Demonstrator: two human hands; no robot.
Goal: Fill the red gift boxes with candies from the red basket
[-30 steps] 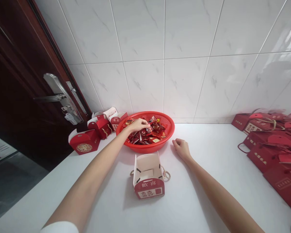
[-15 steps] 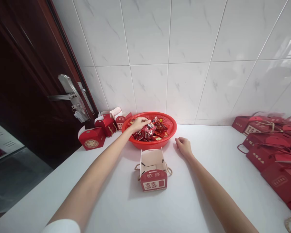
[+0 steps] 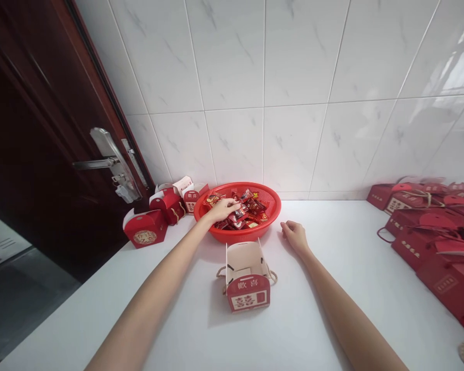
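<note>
My left hand [image 3: 222, 209] reaches into a red plastic basket [image 3: 243, 237]. Its thumb and fingers are pinched together on a wrapped candy [image 3: 238, 214] at the top of the pile; the palm side is hidden. Several more red-wrapped candies [image 3: 255, 206] lie around it. On the white table, to the right of the basket, rests my right hand [image 3: 295, 237], loosely curled with nothing visible in it. Between my forearms stands an open red-and-white paper box [image 3: 249, 291] with twisted rope handles at its sides. Its pale inside faces up.
Red gift boxes [image 3: 145, 228] stand at the table's left edge, beside a dark door with a metal handle [image 3: 96, 164]. Many red boxes [image 3: 421, 242] are packed along the right side. A tiled wall [image 3: 294, 149] borders the table [image 3: 185, 330] at the back.
My left hand has dipped slightly lower onto the candies. The view has shifted a little, so the basket and boxes appear lower. My right hand stays resting on the table.
</note>
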